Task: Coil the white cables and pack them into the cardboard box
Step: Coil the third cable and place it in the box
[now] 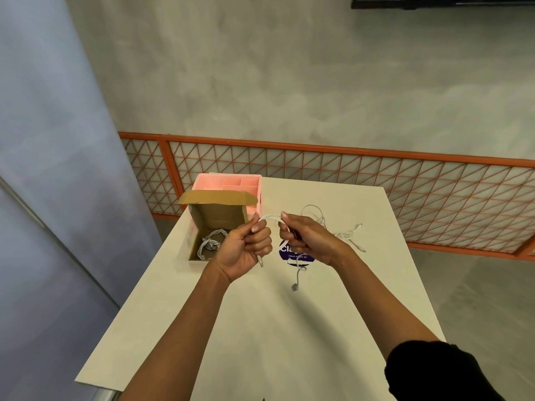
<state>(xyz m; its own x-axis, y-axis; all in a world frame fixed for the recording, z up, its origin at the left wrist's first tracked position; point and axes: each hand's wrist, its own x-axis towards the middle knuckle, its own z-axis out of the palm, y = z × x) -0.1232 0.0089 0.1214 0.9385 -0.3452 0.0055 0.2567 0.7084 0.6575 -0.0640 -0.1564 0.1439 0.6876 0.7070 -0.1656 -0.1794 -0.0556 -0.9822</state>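
Above the white table (pixel 260 314), both hands hold one white cable (pixel 270 217) that arches between them. My left hand (pixel 249 247) grips it in a fist, with one plug sticking out below the palm. My right hand (pixel 307 238) pinches the other side, and the cable's free end hangs down to a plug near the table. The open cardboard box (pixel 215 218) stands just left of my left hand, with a coiled white cable (pixel 210 241) inside. More loose white cables (pixel 344 233) lie tangled on the table behind my right hand.
A pink compartment organiser (pixel 228 182) stands right behind the cardboard box. A round purple sticker (pixel 292 254) lies on the table under my hands. The table's far edge faces an orange lattice railing (pixel 376 183). A grey wall runs along the left.
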